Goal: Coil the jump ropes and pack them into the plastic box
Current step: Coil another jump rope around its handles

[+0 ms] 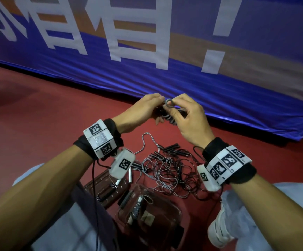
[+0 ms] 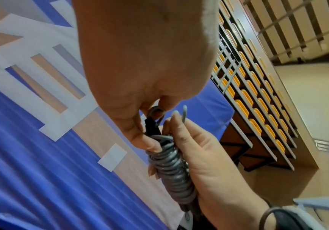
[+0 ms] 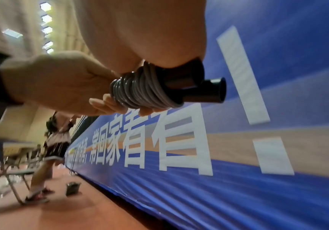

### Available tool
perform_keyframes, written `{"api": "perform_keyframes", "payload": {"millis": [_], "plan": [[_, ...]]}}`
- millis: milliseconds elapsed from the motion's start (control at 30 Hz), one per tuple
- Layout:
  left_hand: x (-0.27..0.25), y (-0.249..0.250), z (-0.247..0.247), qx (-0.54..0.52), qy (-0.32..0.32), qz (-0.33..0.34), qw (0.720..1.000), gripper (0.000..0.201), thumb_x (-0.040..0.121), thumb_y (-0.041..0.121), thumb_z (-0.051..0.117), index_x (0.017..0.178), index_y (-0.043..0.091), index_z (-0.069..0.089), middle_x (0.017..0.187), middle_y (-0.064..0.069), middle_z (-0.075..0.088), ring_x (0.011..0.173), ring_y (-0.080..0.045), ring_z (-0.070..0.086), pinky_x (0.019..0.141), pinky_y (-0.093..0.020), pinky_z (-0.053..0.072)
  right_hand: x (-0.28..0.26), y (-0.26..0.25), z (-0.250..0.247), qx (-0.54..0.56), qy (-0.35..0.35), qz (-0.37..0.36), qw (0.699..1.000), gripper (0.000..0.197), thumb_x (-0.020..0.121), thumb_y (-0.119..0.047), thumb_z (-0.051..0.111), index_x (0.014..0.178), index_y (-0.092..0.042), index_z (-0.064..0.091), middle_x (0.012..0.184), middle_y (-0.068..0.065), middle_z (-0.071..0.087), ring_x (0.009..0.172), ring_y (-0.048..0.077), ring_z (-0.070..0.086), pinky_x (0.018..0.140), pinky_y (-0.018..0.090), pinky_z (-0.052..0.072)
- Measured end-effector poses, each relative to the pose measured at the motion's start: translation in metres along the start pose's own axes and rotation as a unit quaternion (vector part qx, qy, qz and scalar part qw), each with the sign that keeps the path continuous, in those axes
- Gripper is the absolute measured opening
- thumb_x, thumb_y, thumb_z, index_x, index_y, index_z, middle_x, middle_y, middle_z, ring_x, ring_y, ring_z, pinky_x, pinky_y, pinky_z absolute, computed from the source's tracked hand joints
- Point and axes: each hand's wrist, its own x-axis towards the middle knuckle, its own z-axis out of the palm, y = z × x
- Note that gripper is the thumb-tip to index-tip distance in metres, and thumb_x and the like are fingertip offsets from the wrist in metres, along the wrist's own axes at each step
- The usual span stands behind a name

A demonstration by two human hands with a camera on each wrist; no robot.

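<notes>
At centre frame my left hand [image 1: 143,107] clamps the wound jump rope [image 2: 171,169] around its black handles [image 3: 203,88] so the turns stay tight, while my right hand [image 1: 187,116] pinches the last loop [image 1: 169,102] to tuck it. The plastic box [image 1: 172,207] waits at the bottom.

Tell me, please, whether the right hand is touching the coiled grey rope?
Touching: the left wrist view shows the right hand cradling the coiled grey rope, its fingers against the windings.
</notes>
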Motion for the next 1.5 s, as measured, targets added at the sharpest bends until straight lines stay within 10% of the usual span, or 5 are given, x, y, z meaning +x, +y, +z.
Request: {"api": "perform_keyframes", "payload": {"millis": [167,300,867,1267,1500], "plan": [[-0.002,-0.004,0.003,0.120,0.014,0.053,0.991,0.050,0.110,0.033,0.029,0.104,-0.011,0.052,0.089,-0.031,0.061,0.068,-0.043,0.063,0.057,-0.046,0.053,0.002,0.002,-0.001,-0.053,0.014,-0.012,0.998,0.024,0.095,-0.043,0.068,0.090,-0.019,0.071,0.088,-0.007,0.056,0.077,0.017,0.061,0.068,0.047,0.051],[-0.006,0.006,-0.001,0.071,-0.050,0.006,0.996,0.066,0.107,0.048,0.027,0.104,-0.007,0.063,0.097,-0.021,0.065,0.077,-0.030,0.063,0.063,-0.040,0.052,0.002,0.000,-0.004,-0.096,0.001,-0.026,0.995,0.025,0.095,-0.044,0.067,0.089,-0.020,0.071,0.089,-0.010,0.055,0.074,0.015,0.057,0.065,0.047,0.049],[0.003,0.004,0.001,-0.041,-0.068,-0.031,0.996,0.044,0.105,0.040,0.043,0.098,-0.001,0.059,0.086,-0.015,0.063,0.073,-0.028,0.060,0.062,-0.033,0.054,-0.001,-0.003,-0.009,-0.234,-0.020,-0.092,0.968,0.026,0.105,-0.043,0.047,0.111,-0.024,0.063,0.092,-0.006,0.053,0.072,0.019,0.057,0.058,0.043,0.052],[0.004,0.001,0.001,-0.036,-0.026,-0.028,0.999,0.021,0.107,0.021,0.044,0.094,0.005,0.047,0.080,-0.018,0.058,0.058,-0.026,0.060,0.052,-0.033,0.051,-0.002,-0.009,-0.013,-0.165,-0.015,-0.047,0.985,0.036,0.099,-0.052,0.059,0.098,-0.019,0.045,0.074,-0.003,0.060,0.053,0.019,0.050,0.052,0.046,0.047],[0.000,0.003,0.007,0.019,0.064,0.071,0.995,0.026,0.101,0.019,0.060,0.097,-0.003,0.046,0.092,-0.029,0.062,0.056,-0.040,0.066,0.042,-0.034,0.049,0.003,-0.002,-0.009,-0.088,0.019,-0.014,0.996,0.036,0.098,-0.045,0.064,0.088,-0.014,0.050,0.085,-0.004,0.065,0.076,0.022,0.065,0.064,0.048,0.053]]}}
